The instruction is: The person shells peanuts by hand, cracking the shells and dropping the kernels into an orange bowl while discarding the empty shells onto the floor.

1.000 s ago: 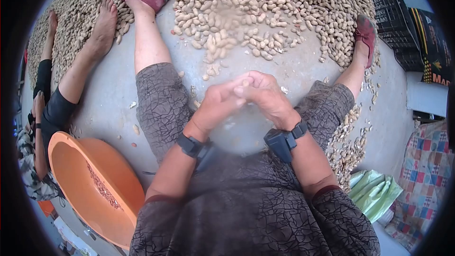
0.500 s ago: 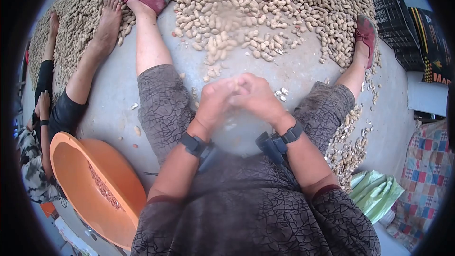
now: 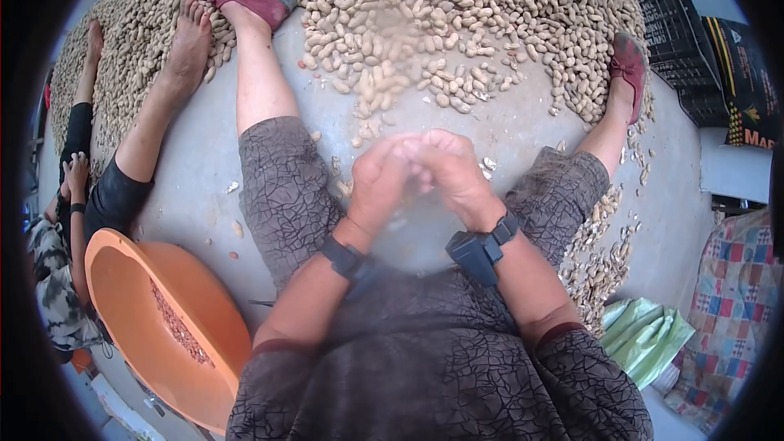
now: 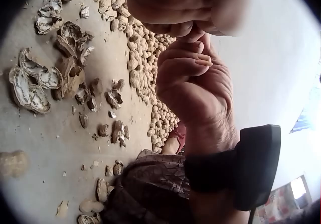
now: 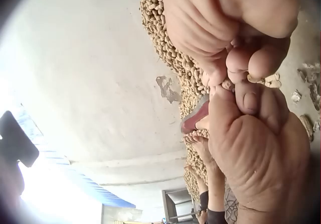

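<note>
My left hand (image 3: 379,180) and right hand (image 3: 462,173) meet fingertip to fingertip above the floor, between the legs. In the right wrist view a small tan bit of a peanut (image 5: 228,85) shows, pinched between the fingertips of both hands; the rest of it is hidden by the fingers. The fingers of both hands are curled inward, thumbs close together. Beyond the hands spreads a big heap of unshelled peanuts (image 3: 457,0). Split, empty peanut shells (image 4: 37,83) lie on the floor beneath, seen in the left wrist view.
An orange basin (image 3: 220,294) with reddish shelled kernels (image 3: 178,322) stands at the left. Another person's bare foot (image 3: 189,41) rests by the heap. Loose shells (image 3: 600,269) litter the right side, near a green sack (image 3: 649,339). A black crate (image 3: 674,41) stands far right.
The hands stay together at about the same spot, with fingers and wrists shifting and turning slightly. The other person's hands at the left have moved a little.
</note>
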Motion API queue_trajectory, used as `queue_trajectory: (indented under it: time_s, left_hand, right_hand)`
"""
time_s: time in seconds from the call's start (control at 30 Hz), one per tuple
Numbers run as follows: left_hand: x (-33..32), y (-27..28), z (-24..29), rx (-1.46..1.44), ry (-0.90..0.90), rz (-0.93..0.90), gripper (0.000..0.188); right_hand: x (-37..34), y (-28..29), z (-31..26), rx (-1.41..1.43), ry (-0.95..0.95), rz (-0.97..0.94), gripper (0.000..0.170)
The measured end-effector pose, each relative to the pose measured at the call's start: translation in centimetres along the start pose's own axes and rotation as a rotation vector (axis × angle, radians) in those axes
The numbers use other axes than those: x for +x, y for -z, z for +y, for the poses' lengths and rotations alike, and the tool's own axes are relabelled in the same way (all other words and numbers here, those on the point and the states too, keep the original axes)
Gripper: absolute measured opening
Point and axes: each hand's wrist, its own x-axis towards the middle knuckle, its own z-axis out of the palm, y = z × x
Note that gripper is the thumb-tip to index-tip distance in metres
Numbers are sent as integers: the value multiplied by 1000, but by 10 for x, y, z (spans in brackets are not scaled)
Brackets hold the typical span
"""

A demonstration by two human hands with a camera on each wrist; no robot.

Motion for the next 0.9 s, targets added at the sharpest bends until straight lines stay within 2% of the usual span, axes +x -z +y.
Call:
queue_trajectory:
  time_s: [0.07,0.17,0.3,0.37,0.4,0.47,0.5,0.57,0.6,0.67,0.7,0.73,0.77,0.83,0.9]
  left_hand:
    - [-3,-2,-1,-191,74,49,27]
    - [-3,-1,2,-278,130,92,25]
    - [1,3,-11,-221,113,152,24]
    - [1,5,-13,103,-17,155,23]
    - [2,7,-15,102,-16,157,23]
    - [6,11,-19,286,-186,139,24]
    - [6,12,-17,287,-184,141,24]
    - [9,14,-11,-353,255,100,24]
    - [10,17,-13,-354,253,100,24]
    - [13,23,-19,-441,304,-57,24]
    - [14,23,-24,-443,305,-55,24]
    - [14,23,-27,-532,322,-80,24]
    - [14,24,-31,-621,339,-105,24]
    - [14,16,-20,-624,379,-34,25]
    - [13,12,-16,-627,421,36,27]
  right_hand:
    - [-1,-8,1,5,-2,21,18]
    - [-1,-20,2,26,39,82,16]
    - [-1,-24,3,-11,96,97,15]
    - [-4,-27,2,-35,110,109,14]
    - [-6,-28,2,-61,129,108,15]
    - [-7,-30,1,-87,145,105,15]
    - [-7,-31,1,-76,159,105,14]
    - [-8,-32,2,-67,175,105,14]
    - [-8,-31,2,-128,247,101,14]
    - [-10,-29,2,-192,317,97,14]
    - [-11,-27,2,-341,400,89,14]
    - [-13,-26,2,-490,482,79,13]
    - [-13,-23,0,-490,482,77,13]
    - [-12,-18,-5,-1057,944,116,10]
    - [-13,-18,-6,-1075,976,123,9]
